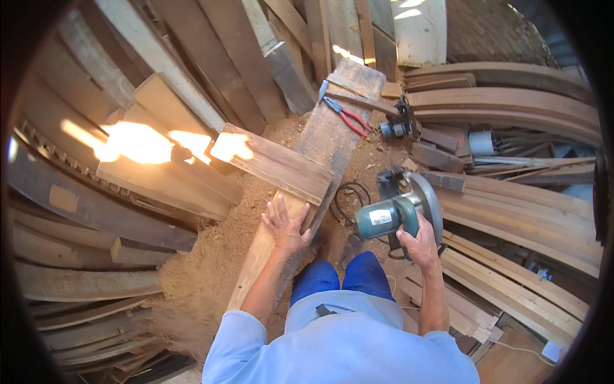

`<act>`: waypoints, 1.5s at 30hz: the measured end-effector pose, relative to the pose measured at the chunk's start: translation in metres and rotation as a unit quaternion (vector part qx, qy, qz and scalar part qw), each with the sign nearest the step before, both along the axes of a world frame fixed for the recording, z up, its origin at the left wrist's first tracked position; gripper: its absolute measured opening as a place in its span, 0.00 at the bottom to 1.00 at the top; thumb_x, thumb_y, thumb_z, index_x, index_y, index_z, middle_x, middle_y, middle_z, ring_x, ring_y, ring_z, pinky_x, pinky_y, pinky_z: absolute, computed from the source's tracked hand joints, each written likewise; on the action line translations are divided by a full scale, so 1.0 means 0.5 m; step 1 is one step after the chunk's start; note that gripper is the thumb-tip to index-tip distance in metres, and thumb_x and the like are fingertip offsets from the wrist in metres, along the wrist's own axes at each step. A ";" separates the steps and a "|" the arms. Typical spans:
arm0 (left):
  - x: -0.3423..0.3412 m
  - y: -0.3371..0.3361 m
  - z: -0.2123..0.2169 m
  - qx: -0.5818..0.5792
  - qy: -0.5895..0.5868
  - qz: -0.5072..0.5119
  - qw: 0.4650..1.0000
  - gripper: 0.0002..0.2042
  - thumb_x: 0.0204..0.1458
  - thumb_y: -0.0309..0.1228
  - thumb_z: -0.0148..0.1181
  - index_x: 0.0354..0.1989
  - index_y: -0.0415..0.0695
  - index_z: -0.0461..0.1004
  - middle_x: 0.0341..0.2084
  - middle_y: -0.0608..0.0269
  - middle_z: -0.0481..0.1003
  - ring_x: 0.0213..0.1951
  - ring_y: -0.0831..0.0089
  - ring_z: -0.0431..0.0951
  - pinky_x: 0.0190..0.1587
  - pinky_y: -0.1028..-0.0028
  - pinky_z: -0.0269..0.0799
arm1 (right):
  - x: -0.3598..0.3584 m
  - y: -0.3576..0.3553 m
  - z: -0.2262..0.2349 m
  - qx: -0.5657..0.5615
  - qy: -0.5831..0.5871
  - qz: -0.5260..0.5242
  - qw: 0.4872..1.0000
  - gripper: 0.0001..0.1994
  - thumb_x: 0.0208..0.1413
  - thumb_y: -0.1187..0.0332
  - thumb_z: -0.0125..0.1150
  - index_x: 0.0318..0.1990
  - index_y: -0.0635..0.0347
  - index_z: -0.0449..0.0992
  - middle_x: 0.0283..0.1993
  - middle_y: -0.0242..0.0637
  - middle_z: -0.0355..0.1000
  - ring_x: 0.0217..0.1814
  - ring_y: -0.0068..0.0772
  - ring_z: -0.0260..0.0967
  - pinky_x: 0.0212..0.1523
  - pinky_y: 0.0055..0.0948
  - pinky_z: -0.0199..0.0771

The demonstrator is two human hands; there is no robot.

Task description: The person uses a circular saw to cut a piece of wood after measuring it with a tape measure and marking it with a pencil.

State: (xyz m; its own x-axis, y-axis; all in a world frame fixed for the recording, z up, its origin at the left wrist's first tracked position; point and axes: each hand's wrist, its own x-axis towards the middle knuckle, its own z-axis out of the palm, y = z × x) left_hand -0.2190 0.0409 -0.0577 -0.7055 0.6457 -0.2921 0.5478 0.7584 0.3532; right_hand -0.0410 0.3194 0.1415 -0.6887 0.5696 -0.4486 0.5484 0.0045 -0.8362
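Observation:
My right hand is wrapped round the rear handle of a green circular saw, held off to the right of the plank bench. The saw's round metal guard faces right. With fingers spread, my left hand lies flat on a pale wooden board. Just beyond its fingertips a shorter brown board lies crosswise over the bench. Farther along the bench are red-handled pliers and a hammer, its head toward the left.
Curved timbers and straight planks are stacked on the right. More boards lean at the back left. Sawdust covers the ground on the left. A black cable coils beside the bench. Another power tool sits near the hammer handle.

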 end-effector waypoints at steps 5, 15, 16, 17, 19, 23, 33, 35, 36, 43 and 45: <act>-0.003 0.004 0.006 0.024 -0.004 0.017 1.000 0.43 0.38 0.47 0.72 0.68 0.80 0.63 0.76 0.40 0.33 0.74 0.31 0.27 0.66 0.26 0.26 | -0.193 -0.018 0.058 0.049 0.037 0.142 0.988 0.20 0.51 0.70 0.63 0.53 0.65 0.74 0.36 0.35 0.71 0.38 0.28 0.68 0.45 0.31 0.71; -0.005 0.005 0.025 0.004 0.022 0.046 0.999 0.45 0.41 0.53 0.70 0.72 0.61 0.60 0.75 0.44 0.42 0.74 0.38 0.34 0.69 0.31 0.29 | -0.391 -0.063 -0.028 0.016 0.033 0.328 0.944 0.21 0.53 0.68 0.64 0.53 0.67 0.74 0.36 0.45 0.75 0.40 0.37 0.74 0.46 0.35 0.74; -0.001 0.001 0.015 0.013 0.030 0.051 0.998 0.46 0.41 0.54 0.70 0.72 0.60 0.60 0.75 0.45 0.42 0.74 0.38 0.34 0.68 0.31 0.29 | -0.399 -0.068 -0.035 0.015 0.037 0.341 0.939 0.21 0.52 0.67 0.64 0.53 0.68 0.74 0.37 0.49 0.76 0.40 0.43 0.76 0.47 0.37 0.74; 0.003 -0.004 0.006 0.021 0.039 0.055 0.998 0.46 0.41 0.56 0.69 0.72 0.60 0.60 0.75 0.46 0.42 0.74 0.38 0.34 0.68 0.30 0.29 | -0.403 -0.074 -0.039 -0.007 0.021 0.344 0.939 0.21 0.52 0.67 0.65 0.53 0.68 0.73 0.37 0.50 0.76 0.41 0.45 0.76 0.47 0.39 0.74; 0.005 -0.002 -0.004 0.041 0.057 0.060 0.996 0.47 0.41 0.57 0.69 0.73 0.60 0.58 0.75 0.47 0.42 0.74 0.38 0.35 0.68 0.30 0.29 | -0.409 -0.076 -0.046 -0.025 0.005 0.354 0.935 0.21 0.52 0.67 0.65 0.52 0.67 0.73 0.38 0.52 0.76 0.43 0.49 0.76 0.48 0.40 0.74; 0.011 0.008 -0.007 0.035 0.063 0.073 0.995 0.50 0.41 0.58 0.69 0.75 0.61 0.54 0.75 0.49 0.42 0.74 0.39 0.35 0.68 0.30 0.29 | -0.414 -0.073 -0.082 -0.025 0.029 0.380 0.924 0.22 0.51 0.67 0.65 0.53 0.68 0.73 0.34 0.42 0.73 0.38 0.37 0.72 0.43 0.35 0.73; -0.008 0.039 0.038 -0.026 -0.041 0.082 0.995 0.48 0.44 0.51 0.70 0.76 0.64 0.51 0.76 0.49 0.40 0.75 0.36 0.33 0.68 0.29 0.23 | -0.449 -0.071 -0.073 -0.051 0.060 0.428 0.900 0.24 0.51 0.68 0.65 0.55 0.69 0.71 0.41 0.48 0.75 0.45 0.42 0.74 0.50 0.37 0.73; -0.008 0.042 0.043 -0.055 -0.030 0.070 0.996 0.47 0.47 0.51 0.68 0.76 0.64 0.50 0.76 0.50 0.41 0.75 0.35 0.34 0.68 0.29 0.23 | -0.453 -0.065 -0.083 -0.039 0.077 0.447 0.891 0.24 0.52 0.68 0.64 0.56 0.69 0.71 0.45 0.54 0.76 0.49 0.49 0.76 0.52 0.40 0.73; -0.011 0.045 0.048 -0.069 -0.024 0.062 0.995 0.46 0.48 0.51 0.68 0.76 0.64 0.50 0.76 0.51 0.41 0.74 0.35 0.35 0.69 0.30 0.23 | -0.455 -0.061 -0.084 -0.057 0.072 0.440 0.893 0.24 0.51 0.68 0.64 0.55 0.69 0.71 0.44 0.52 0.76 0.47 0.47 0.75 0.52 0.39 0.73; 0.004 0.046 0.123 -0.040 -0.075 0.139 0.987 0.36 0.51 0.45 0.67 0.70 0.57 0.61 0.68 0.55 0.62 0.69 0.52 0.57 0.69 0.45 0.47 | -0.455 -0.058 -0.073 -0.024 0.036 0.438 0.898 0.25 0.53 0.65 0.63 0.56 0.70 0.69 0.43 0.61 0.76 0.50 0.61 0.75 0.54 0.46 0.73; 0.048 0.004 0.139 -0.016 -0.140 0.239 0.961 0.31 0.54 0.43 0.65 0.66 0.51 0.65 0.55 0.55 0.75 0.56 0.55 0.74 0.59 0.51 0.66 | -0.455 -0.054 -0.071 -0.004 0.031 0.437 0.899 0.23 0.54 0.64 0.62 0.54 0.71 0.68 0.42 0.65 0.76 0.48 0.67 0.74 0.52 0.51 0.73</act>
